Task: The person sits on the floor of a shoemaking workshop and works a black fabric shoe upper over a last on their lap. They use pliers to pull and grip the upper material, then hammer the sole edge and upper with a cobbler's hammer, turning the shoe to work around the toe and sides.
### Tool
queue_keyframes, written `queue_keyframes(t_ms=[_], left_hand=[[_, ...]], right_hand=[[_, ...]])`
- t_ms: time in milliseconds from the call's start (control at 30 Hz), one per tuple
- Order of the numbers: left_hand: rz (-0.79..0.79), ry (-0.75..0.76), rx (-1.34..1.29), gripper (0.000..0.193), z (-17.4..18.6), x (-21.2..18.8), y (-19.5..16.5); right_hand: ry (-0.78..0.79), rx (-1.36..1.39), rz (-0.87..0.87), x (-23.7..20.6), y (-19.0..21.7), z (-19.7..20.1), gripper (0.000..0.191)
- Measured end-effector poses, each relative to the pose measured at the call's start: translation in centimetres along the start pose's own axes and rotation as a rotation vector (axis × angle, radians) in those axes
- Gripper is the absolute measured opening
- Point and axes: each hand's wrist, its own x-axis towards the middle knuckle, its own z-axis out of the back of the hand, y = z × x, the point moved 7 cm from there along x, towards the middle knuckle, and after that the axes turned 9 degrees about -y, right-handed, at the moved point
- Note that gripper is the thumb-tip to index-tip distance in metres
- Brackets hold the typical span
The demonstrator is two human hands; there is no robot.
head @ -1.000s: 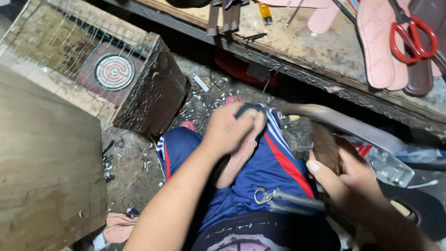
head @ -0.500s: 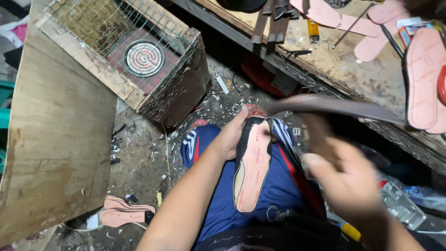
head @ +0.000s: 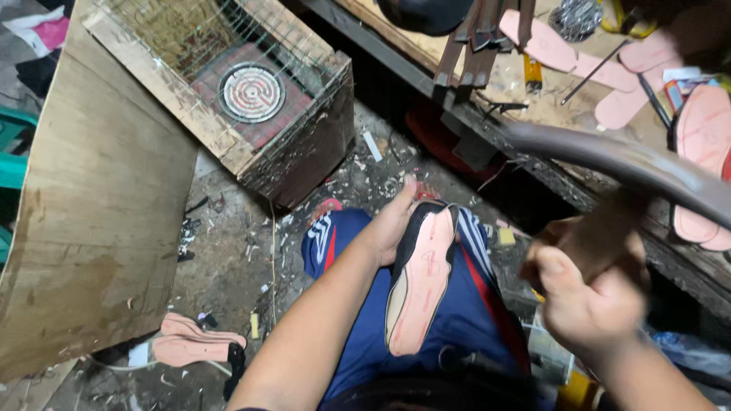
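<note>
My left hand (head: pixel 392 224) grips the toe end of a shoe (head: pixel 421 278) lying sole-up on my lap, its pink insole board facing me and black upper folded round the edge. My right hand (head: pixel 590 293) is raised at the right, blurred, closed on the wooden handle of a hammer (head: pixel 609 160) whose long dark metal head sweeps across the upper right, above the shoe. I sit in blue trousers with red and white stripes (head: pixel 464 327).
A wooden box with wire mesh and a round coil heater (head: pixel 251 93) stands at the upper left, beside a plywood sheet (head: pixel 99 205). A workbench (head: pixel 579 99) across the top holds pink insoles (head: pixel 704 144), tools and straps. Two pink insoles (head: pixel 194 342) lie on the littered floor.
The hammer has swung up and to the right, away from the shoe. The shoe on my lap now shows its full pink sole; my left hand still holds its toe.
</note>
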Motion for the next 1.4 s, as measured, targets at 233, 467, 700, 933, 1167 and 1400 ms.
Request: queue_keyframes(t_ms=[233, 467, 700, 933, 1167, 1400], left_hand=[[-0.044, 0.063, -0.012, 0.092, -0.1, 0.1, -0.6], [-0.085, -0.015, 0.000, 0.099, -0.2, 0.7, -0.9], [-0.005, -0.022, 0.037, 0.112, 0.9, 1.1, -0.5], [-0.063, 0.042, 0.038, 0.068, -0.3, -0.8, -0.3], [-0.521, -0.281, 0.551, 0.046, -4.9, -10.4, -4.6], [-0.939, -0.241, 0.691, 0.039, -11.6, -21.0, -8.6]], right_hand=[[0.219, -0.342, -0.016, 0.0, 0.1, -1.7, 0.046], [0.331, -0.538, 0.169, -0.3, 0.3, -4.3, 0.054], [0.033, 0.102, 0.534, -3.1, 1.0, -1.8, 0.051], [0.103, -0.544, -0.045, -0.5, -8.8, -0.4, 0.053], [-0.337, -0.824, 0.116, 4.8, -16.2, 10.6, 0.053], [-0.385, -0.960, 0.127, 6.0, -18.0, 10.4, 0.053]])
